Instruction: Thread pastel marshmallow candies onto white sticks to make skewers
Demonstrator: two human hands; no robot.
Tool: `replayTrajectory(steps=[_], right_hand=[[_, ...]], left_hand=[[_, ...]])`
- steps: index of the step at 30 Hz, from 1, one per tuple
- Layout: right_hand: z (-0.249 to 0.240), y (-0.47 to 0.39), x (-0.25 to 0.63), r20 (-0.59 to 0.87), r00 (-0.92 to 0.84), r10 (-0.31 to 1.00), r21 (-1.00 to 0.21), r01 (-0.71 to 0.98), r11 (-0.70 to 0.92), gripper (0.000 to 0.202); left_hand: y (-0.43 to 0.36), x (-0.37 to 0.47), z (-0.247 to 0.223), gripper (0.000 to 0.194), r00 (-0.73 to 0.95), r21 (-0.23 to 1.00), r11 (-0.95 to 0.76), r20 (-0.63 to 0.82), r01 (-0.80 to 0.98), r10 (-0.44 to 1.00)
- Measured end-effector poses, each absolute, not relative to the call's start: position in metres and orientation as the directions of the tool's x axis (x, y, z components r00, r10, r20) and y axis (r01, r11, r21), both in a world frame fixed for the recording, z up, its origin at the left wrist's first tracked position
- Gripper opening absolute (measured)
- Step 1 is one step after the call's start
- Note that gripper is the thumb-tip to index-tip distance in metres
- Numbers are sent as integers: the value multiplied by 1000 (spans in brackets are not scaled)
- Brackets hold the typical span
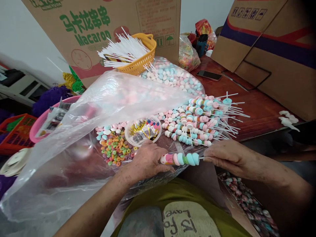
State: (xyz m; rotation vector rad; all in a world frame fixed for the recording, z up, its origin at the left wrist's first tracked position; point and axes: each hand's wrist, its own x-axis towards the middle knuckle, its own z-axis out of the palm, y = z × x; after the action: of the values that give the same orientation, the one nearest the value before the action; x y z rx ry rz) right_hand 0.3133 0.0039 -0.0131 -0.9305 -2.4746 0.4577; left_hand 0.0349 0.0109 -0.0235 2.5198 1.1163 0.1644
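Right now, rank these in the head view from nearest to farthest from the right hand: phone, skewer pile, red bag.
1. Skewer pile: just beyond the right hand, forward and to its left.
2. Phone: farther forward, past the pile.
3. Red bag: at the far back, beyond the phone.

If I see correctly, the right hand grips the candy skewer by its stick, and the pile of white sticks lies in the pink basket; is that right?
Not pink: the head view shows the pile of white sticks in the yellow basket. The right hand does grip the candy skewer by its stick.
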Motion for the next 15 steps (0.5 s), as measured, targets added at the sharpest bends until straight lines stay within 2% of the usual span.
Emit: replayTrajectory(steps=[2, 5, 8, 10, 13, 15], right_hand=[[-10, 7, 310, 223, -758, 612, -424, 490, 762, 30], [-6, 14, 306, 124, -831, 542, -367, 469, 803, 27], [-1, 19, 306, 104, -850, 517, -250, 480, 841, 24], [5, 19, 306, 132, -867, 480, -181, 455, 872, 22], [15, 15, 304, 160, -887, 433, -161, 409, 898, 26], [16, 12, 299, 134, -899, 416, -183, 391, 902, 27]], left_hand=[[11, 45, -21, 41, 633, 418, -529, -160, 738, 757], [12, 55, -19, 45, 601, 531, -404, -270, 745, 752], [15, 56, -19, 42, 665, 731, -229, -384, 643, 641], [17, 54, -20, 42, 721, 829, 0, -487, 559, 493], [18, 54, -21, 43, 769, 803, 318, -584, 503, 258], [17, 59, -20, 41, 766, 765, 376, -615, 522, 187]])
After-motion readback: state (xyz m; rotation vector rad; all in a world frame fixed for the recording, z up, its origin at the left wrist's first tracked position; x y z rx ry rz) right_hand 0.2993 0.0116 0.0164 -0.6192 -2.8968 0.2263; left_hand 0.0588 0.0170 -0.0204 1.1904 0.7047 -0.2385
